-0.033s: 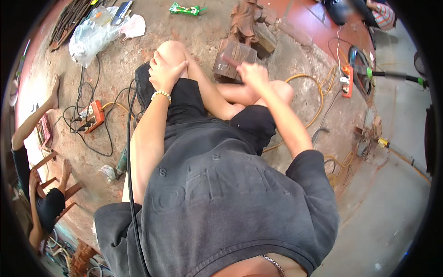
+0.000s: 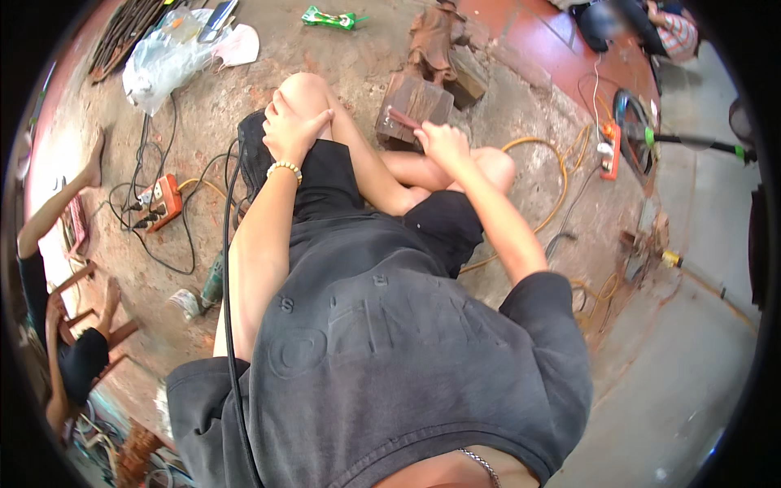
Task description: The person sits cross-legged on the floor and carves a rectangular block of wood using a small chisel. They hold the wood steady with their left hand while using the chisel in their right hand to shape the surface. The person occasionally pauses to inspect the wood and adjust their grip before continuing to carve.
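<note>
My right hand is closed around one end of a slim reddish-brown stick, whose exact kind I cannot make out. The stick's free end points left, over the near face of a dark wooden block; whether it touches the wood I cannot tell. Just beyond that block stands a carved wooden figure, with another wooden block beside it. My left hand, a beaded bracelet at its wrist, lies over my raised left knee with the fingers stretched out and nothing held.
Orange power strips with tangled cords lie to the left, and another orange strip to the right. A yellow hose curls past my right knee. A green power tool and a jar are near my left arm. Another person's foot is farther left.
The stick, smeared by motion before, now shows sharply and sits slightly lower, as does my right hand. My left hand has stayed on the knee.
</note>
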Motion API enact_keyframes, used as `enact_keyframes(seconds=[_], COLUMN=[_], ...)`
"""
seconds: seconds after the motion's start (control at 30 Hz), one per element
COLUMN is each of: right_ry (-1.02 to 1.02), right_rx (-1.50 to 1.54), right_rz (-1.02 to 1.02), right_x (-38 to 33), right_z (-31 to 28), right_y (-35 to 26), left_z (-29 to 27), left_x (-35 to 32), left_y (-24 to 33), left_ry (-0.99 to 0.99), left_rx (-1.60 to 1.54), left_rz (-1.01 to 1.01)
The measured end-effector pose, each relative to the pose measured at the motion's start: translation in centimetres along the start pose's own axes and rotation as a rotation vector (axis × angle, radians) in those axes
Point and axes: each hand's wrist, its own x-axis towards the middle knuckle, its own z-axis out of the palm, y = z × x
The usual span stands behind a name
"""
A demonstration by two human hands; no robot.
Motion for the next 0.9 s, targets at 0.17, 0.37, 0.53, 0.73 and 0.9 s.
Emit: enact_keyframes(seconds=[0.17,0.37,0.53,0.73,0.9], right_ry=[0.088,-0.087,-0.152,-0.065,-0.319], right_rx=[-0.121,-0.159,-0.126,-0.020,-0.080], right_rz=[0.073,-0.003,-0.080,0.091,-0.106], right_x=[2.6,1.6,2.4,2.5,-0.3], right_z=[-2.7,-2.7,-1.0,-2.9,-1.9], right_y=[0.5,0.2,-1.0,0.7,-0.8], left_z=[0.3,0.5,0.9,0.7,0.8], left_x=[-0.1,0.4,0.1,0.2,0.3], left_y=[-0.3,-0.8,-0.7,-0.6,0.0], left_ry=[0.054,0.092,0.085,0.090,0.102], left_rx=[0.070,0.062,0.069,0.049,0.087], left_rz=[-0.025,0.005,0.011,0.008,-0.013])
